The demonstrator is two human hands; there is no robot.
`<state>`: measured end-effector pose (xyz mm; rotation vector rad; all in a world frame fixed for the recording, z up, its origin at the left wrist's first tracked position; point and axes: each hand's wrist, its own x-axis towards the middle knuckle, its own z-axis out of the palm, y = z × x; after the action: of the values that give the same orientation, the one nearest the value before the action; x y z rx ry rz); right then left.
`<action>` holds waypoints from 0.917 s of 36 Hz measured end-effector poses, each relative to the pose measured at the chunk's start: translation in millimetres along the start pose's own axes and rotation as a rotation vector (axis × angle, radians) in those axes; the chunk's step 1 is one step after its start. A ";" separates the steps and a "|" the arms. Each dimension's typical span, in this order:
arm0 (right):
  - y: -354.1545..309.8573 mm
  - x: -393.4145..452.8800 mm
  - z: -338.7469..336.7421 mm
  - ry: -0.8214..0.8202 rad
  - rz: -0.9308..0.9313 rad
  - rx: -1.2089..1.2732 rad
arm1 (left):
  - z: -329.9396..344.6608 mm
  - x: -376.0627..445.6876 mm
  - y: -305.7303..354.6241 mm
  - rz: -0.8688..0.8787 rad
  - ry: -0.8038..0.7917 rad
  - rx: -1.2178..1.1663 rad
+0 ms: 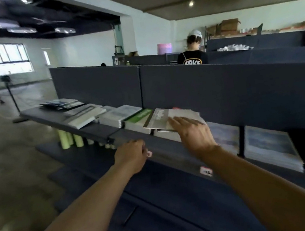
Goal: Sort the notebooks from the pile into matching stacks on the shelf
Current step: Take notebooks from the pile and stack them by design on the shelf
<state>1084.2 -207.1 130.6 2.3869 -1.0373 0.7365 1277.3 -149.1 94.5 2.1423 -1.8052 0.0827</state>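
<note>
Presently, a grey notebook [165, 119] is pressed flat by the right hand [194, 134], whose fingers are stretched out straight across its cover. That notebook is seen lying on top of a stack on the dark upper shelf [98, 132], its near edge jutting slightly past the stack below. Just to its left a green-covered stack [138, 118] is placed, touching it, and further left a pale grey stack [119, 114] and a white stack [86, 117] are lined up along the shelf. At the far left end a spread of darker booklets [62, 103] is laid out. The left hand [132, 155] is held near the front edge of the shelf with fingers curled inward; whether anything is gripped cannot be told. Under the shelf, at right, blue-and-white notebooks [268, 145] are piled on a lower level.
</note>
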 end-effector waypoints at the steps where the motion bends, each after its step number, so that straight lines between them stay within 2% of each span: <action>1: -16.1 9.8 3.2 -0.008 -0.005 0.000 | -4.6 -2.8 -18.2 -0.022 0.005 0.015; 6: -85.4 51.7 20.6 -0.170 0.003 0.063 | -17.0 -16.5 -104.0 -0.128 -0.029 0.042; 9: -118.1 74.5 41.7 -0.139 0.005 0.146 | -16.6 -22.6 -147.6 -0.176 -0.048 0.046; 14: -161.9 118.8 65.2 -0.167 -0.045 0.034 | -14.2 -19.6 -205.1 -0.246 -0.064 0.034; 25: -207.3 232.6 138.7 -0.141 -0.006 0.005 | -17.1 52.6 -302.6 -0.312 -0.040 0.042; 33: -218.1 310.8 180.6 -0.112 0.012 -0.010 | -28.1 135.8 -348.9 -0.267 -0.042 0.067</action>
<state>1483.2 -338.7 147.2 2.4390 -1.0988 0.6060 1645.4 -221.7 80.2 2.4283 -1.5402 0.0337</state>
